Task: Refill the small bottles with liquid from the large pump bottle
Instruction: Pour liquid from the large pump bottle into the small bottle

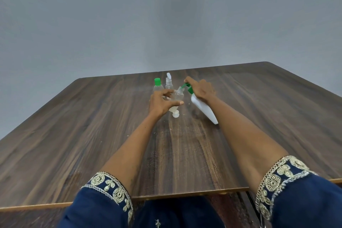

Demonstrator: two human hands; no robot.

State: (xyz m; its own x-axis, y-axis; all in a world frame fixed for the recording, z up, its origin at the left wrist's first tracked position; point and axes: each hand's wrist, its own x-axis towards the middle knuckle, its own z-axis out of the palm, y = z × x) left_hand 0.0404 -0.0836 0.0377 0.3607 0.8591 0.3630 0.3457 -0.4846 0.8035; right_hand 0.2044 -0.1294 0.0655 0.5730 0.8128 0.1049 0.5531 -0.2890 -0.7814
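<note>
My left hand [161, 102] grips a small clear bottle [176, 98], open at the top and tilted, with pale liquid in its lower part. My right hand [200, 89] holds the large white pump bottle [204, 110] tilted, a finger on its green pump head [187, 87]. The green nozzle points at the small bottle's mouth. A white cap [175, 114] lies on the table just below the small bottle. Behind stand a clear bottle with a green cap [157, 85] and a clear bottle with a white spray top [169, 81].
The dark wood-grain table [92, 135] stretches wide on both sides, its near edge by my lap. A plain grey wall stands behind the far edge. My blue embroidered sleeves fill the bottom of the view.
</note>
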